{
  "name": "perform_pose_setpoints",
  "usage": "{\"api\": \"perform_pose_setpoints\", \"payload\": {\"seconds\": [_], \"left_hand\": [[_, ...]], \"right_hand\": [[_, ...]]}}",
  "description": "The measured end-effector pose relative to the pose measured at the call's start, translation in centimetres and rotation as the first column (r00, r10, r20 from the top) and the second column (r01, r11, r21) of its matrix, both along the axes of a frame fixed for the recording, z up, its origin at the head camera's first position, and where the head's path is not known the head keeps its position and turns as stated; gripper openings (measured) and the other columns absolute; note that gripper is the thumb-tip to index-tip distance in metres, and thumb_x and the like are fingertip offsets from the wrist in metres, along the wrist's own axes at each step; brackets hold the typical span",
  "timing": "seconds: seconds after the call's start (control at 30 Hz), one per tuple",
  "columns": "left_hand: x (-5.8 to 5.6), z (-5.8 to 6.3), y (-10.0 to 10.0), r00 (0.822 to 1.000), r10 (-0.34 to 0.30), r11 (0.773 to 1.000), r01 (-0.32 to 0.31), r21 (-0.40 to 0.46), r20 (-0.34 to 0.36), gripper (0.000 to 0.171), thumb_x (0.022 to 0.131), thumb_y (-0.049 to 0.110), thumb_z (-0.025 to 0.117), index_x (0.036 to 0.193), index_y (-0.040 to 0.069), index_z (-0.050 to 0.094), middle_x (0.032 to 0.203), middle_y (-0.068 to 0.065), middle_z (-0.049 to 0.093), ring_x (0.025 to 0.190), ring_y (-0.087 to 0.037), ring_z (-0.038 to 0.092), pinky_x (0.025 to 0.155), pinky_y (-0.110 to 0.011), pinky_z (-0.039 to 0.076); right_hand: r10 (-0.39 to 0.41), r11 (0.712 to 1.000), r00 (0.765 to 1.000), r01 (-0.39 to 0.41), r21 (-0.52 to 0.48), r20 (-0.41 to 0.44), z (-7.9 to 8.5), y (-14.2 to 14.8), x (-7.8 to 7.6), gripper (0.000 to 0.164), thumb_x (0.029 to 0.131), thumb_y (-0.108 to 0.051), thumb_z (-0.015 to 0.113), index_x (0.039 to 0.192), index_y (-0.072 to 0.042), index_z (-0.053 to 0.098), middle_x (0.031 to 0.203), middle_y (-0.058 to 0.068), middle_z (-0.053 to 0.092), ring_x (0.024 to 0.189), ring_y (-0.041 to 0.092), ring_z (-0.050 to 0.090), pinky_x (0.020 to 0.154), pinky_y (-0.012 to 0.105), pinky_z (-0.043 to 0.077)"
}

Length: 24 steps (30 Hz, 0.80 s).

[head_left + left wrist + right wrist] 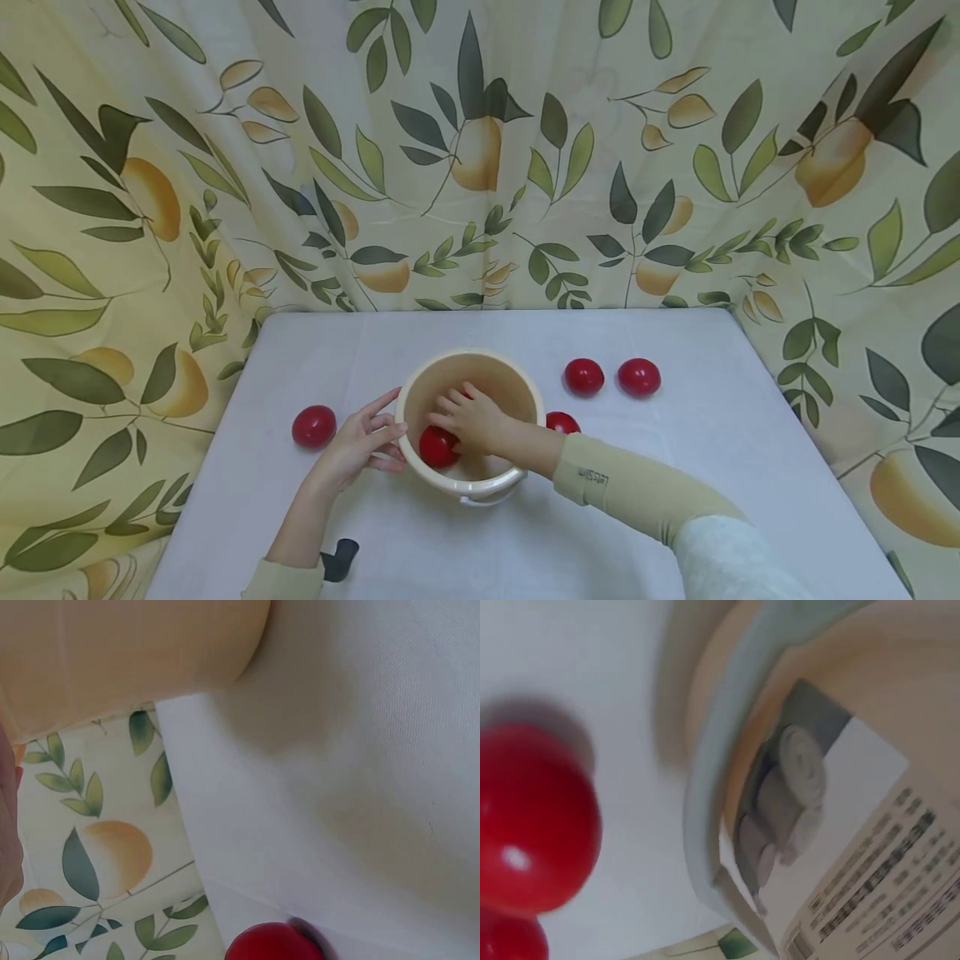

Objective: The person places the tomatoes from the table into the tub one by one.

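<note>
A cream bucket (470,360) stands upright mid-table, with its pale handle (491,500) hanging at the near side. My left hand (360,446) holds its left side, thumb at the rim and fingers along the outer wall. Inside the bucket, my right hand (476,421) has its fingers spread beside a glossy red ball (437,450); the thumb overlaps the ball's right edge. Another patch of red shows between the fingers, mostly hidden. In the right wrist view, the bucket's printed label (855,847) pictures rolled towels; that hand itself is out of this view.
Left of the bucket lies a red ball (314,427). Two more red balls (583,377) (639,377) sit at the back right, and a third red ball (562,422) is partly hidden behind the right forearm. A leaf-and-fruit patterned curtain (480,242) surrounds the white table (675,433).
</note>
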State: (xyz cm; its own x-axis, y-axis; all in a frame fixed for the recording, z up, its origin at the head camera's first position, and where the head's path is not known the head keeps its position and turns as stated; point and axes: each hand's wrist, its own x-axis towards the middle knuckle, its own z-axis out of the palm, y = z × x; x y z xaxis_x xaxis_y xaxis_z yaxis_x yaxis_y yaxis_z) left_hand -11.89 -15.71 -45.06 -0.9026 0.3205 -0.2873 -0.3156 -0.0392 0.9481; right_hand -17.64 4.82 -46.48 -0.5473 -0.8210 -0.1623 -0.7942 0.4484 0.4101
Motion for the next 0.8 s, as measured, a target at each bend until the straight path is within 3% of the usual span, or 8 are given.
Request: {"api": "perform_pose_setpoints", "payload": {"seconds": [0.13, 0.33, 0.43, 0.53, 0.67, 0.8], "left_hand": [[-0.1, -0.1, 0.0, 1.000, 0.002, 1.000, -0.002, -0.003, 0.008, 0.067, 0.089, 0.013, 0.059, 0.145, 0.010, 0.023, 0.083, -0.004, 0.056, 0.067, -0.019, 0.067, 0.063, -0.040, 0.056], [-0.1, -0.1, -0.1, 1.000, -0.006, 1.000, 0.006, 0.004, 0.006, 0.068, 0.089, 0.012, 0.059, 0.145, 0.009, 0.021, 0.082, -0.003, 0.056, 0.066, -0.018, 0.066, 0.062, -0.039, 0.056], [-0.1, 0.0, -0.1, 1.000, -0.002, 1.000, 0.002, 0.006, 0.007, 0.067, 0.089, 0.010, 0.058, 0.145, 0.009, 0.021, 0.082, -0.003, 0.055, 0.065, -0.018, 0.066, 0.062, -0.038, 0.057], [-0.1, -0.1, -0.1, 1.000, 0.006, 1.000, -0.006, -0.001, 0.014, 0.067, 0.089, 0.010, 0.059, 0.145, 0.010, 0.023, 0.082, -0.003, 0.056, 0.065, -0.018, 0.066, 0.062, -0.038, 0.057], [-0.2, -0.4, -0.1, 1.000, 0.017, 1.000, -0.016, -0.020, 0.017, 0.067, 0.088, 0.013, 0.061, 0.145, 0.012, 0.025, 0.083, -0.004, 0.057, 0.067, -0.020, 0.067, 0.062, -0.039, 0.056], [-0.3, -0.4, -0.1, 1.000, 0.018, 0.999, -0.018, -0.030, 0.018, 0.064, 0.089, 0.011, 0.058, 0.145, 0.013, 0.025, 0.083, -0.004, 0.057, 0.068, -0.021, 0.067, 0.063, -0.039, 0.056]], "right_hand": [[0.038, 0.975, 0.998, -0.024, -0.220, 0.058, 0.6, 0.1, -0.6, 0.049, 0.081, -0.047, 0.063, 0.123, -0.027, 0.049, 0.118, -0.002, 0.052, 0.111, 0.017, 0.046, 0.097, 0.035, 0.037], [0.069, 0.854, 0.994, -0.014, -0.521, 0.087, 2.8, 1.7, -1.3, 0.045, 0.080, -0.029, 0.067, 0.122, -0.018, 0.053, 0.122, 0.004, 0.054, 0.116, 0.022, 0.046, 0.102, 0.041, 0.036], [0.009, 0.796, 0.999, 0.024, -0.604, 0.052, 3.4, 3.4, -2.2, 0.047, 0.080, -0.027, 0.068, 0.123, -0.016, 0.052, 0.124, 0.007, 0.052, 0.117, 0.024, 0.044, 0.100, 0.044, 0.036], [-0.118, 0.745, 0.992, 0.114, -0.657, 0.038, 3.8, 5.6, -3.2, 0.047, 0.082, -0.028, 0.065, 0.124, -0.015, 0.050, 0.126, 0.010, 0.050, 0.118, 0.026, 0.043, 0.099, 0.046, 0.035], [-0.322, 0.659, 0.944, 0.277, -0.699, 0.071, 3.8, 9.5, -4.6, 0.050, 0.084, -0.032, 0.061, 0.128, -0.014, 0.047, 0.128, 0.012, 0.047, 0.120, 0.029, 0.041, 0.100, 0.050, 0.032], [-0.498, 0.550, 0.853, 0.449, -0.704, 0.156, 2.7, 13.9, -5.7, 0.056, 0.084, -0.031, 0.061, 0.132, -0.010, 0.041, 0.130, 0.017, 0.043, 0.122, 0.034, 0.037, 0.100, 0.054, 0.028]]}}
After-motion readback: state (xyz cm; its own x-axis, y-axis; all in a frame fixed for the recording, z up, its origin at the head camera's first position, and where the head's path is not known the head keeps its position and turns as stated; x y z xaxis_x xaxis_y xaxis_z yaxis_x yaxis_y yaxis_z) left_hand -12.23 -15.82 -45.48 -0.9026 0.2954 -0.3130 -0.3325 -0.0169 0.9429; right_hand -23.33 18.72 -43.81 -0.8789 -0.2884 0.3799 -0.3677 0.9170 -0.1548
